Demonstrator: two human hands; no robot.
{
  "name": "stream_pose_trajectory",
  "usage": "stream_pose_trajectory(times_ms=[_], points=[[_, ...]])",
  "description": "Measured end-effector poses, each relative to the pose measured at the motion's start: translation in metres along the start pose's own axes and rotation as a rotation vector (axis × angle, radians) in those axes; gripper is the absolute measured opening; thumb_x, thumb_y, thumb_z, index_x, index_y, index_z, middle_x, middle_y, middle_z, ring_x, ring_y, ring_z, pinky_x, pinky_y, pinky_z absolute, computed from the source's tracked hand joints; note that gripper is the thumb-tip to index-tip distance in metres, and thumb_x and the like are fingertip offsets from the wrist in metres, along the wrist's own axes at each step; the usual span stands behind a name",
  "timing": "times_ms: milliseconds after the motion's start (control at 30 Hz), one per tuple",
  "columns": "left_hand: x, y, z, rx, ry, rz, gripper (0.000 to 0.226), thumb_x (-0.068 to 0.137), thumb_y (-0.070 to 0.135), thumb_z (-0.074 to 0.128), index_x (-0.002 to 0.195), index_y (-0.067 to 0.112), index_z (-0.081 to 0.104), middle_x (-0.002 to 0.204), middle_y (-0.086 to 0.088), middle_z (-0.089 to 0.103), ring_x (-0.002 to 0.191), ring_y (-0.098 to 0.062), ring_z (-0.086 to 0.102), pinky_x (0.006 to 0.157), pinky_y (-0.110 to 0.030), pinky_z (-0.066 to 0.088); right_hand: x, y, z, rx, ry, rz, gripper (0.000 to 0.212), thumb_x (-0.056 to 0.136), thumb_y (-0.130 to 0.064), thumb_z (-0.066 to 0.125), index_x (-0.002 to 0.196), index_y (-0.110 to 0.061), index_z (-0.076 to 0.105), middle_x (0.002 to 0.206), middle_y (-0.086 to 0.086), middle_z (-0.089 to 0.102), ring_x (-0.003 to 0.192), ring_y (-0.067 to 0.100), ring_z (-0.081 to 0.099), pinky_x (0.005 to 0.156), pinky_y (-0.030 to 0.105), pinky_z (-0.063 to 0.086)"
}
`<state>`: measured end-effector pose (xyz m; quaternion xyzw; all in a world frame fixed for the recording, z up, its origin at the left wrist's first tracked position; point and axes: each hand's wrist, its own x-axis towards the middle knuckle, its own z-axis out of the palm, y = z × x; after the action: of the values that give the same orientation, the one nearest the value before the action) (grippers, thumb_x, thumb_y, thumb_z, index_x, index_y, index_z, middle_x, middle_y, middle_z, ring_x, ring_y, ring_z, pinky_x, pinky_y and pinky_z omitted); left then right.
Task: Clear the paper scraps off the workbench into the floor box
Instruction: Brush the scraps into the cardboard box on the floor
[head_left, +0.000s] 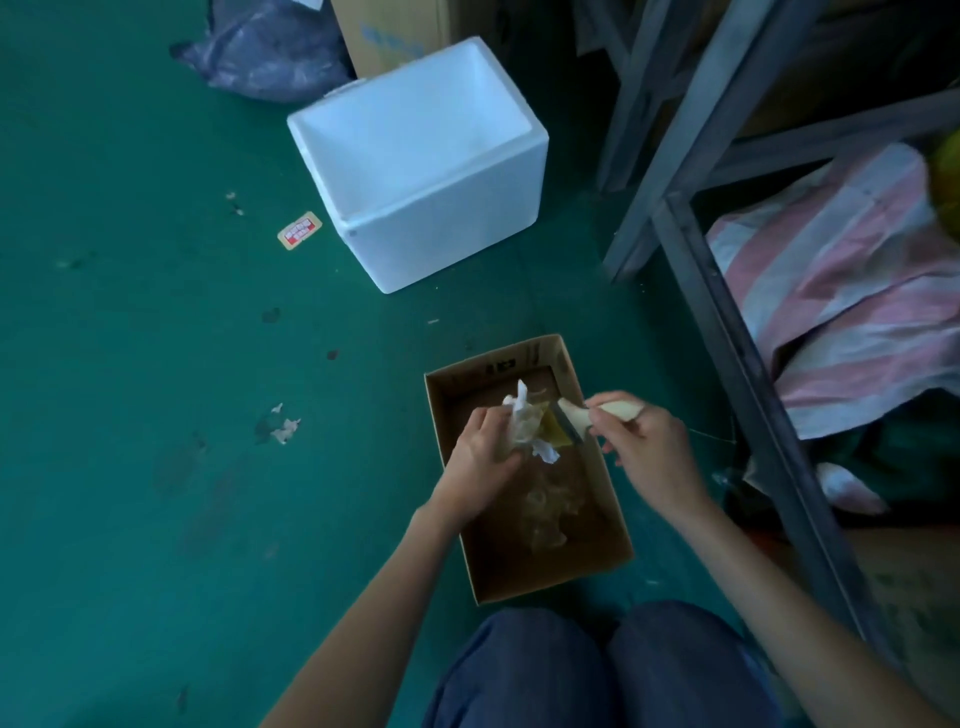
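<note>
Left hand (480, 457) is curled tight around a wad of scraps (522, 423), white crumpled paper poking out above and below the fingers, and it hangs right over the open box (550, 579). Right hand (652, 447) grips a brush (582, 418) by its pale handle, fingers wrapped round it, the yellowish bristles touching the wad on its right side. Both hands sit above the far half of the box.

Down inside, on the brown bottom, lies some crinkled clear wrap (545, 514). The box stands on the green floor (130, 364), just ahead of the person's knees (597, 670) in dark blue trousers.

Beyond it, well apart, stands a white foam box (441, 218), open at the top. A small red and yellow sticker (299, 230) lies near its left corner. More white bits (283, 427) lie on the floor, left of the hands.

To the right rises a grey metal frame (737, 374) with a pink and white striped cloth (841, 291) bundled behind it. Far back, a dark bag (265, 52) slumps beside a brown carton (395, 31).
</note>
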<state>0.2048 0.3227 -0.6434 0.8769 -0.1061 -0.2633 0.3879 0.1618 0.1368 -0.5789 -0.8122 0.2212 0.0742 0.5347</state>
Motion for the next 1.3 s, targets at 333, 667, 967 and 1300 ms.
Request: stream_pose_trajectory(times_ms=[333,667,967,1300], points=[[0.003,-0.004,-0.002,0.065,0.022,-0.081,0.032,0.094,0.025,0.052,0.123,0.013,0.055,0.120,-0.001,0.055,0.108,-0.017,0.055,0.092,-0.034,0.048,0.012,0.008,-0.001,0.005,0.002,-0.022,0.014,0.092,-0.017,0.056,0.092,-0.025,0.067,0.078,0.009,0.070,0.065,0.021,0.064,0.055,0.026,0.046],[-0.089,0.116,-0.095,-0.090,0.088,-0.178,0.020,0.095,0.021,0.049,0.109,0.016,0.062,0.107,0.000,0.062,0.095,-0.011,0.056,0.077,-0.013,0.043,-0.093,-0.119,-0.072,0.230,0.181,0.019,0.023,0.090,-0.008,0.058,0.083,-0.029,0.065,0.072,0.003,0.069,0.053,0.002,0.059,0.049,0.012,0.042],[-0.196,0.278,-0.194,-0.138,0.181,-0.108,0.019,0.097,0.017,0.048,0.106,0.014,0.064,0.104,0.005,0.060,0.094,-0.006,0.052,0.070,0.004,0.031,-0.215,-0.279,-0.145,0.316,0.270,-0.024,0.022,0.090,-0.005,0.057,0.081,-0.022,0.066,0.073,-0.004,0.069,0.062,0.010,0.063,0.056,0.022,0.046],[-0.288,0.390,-0.265,-0.175,0.108,-0.049,0.021,0.098,0.022,0.047,0.110,0.016,0.063,0.109,0.006,0.064,0.094,0.006,0.054,0.069,0.005,0.034,-0.333,-0.387,-0.200,0.176,0.358,-0.118,0.014,0.088,-0.006,0.060,0.082,-0.017,0.066,0.071,-0.007,0.067,0.058,0.009,0.061,0.055,0.033,0.051]])
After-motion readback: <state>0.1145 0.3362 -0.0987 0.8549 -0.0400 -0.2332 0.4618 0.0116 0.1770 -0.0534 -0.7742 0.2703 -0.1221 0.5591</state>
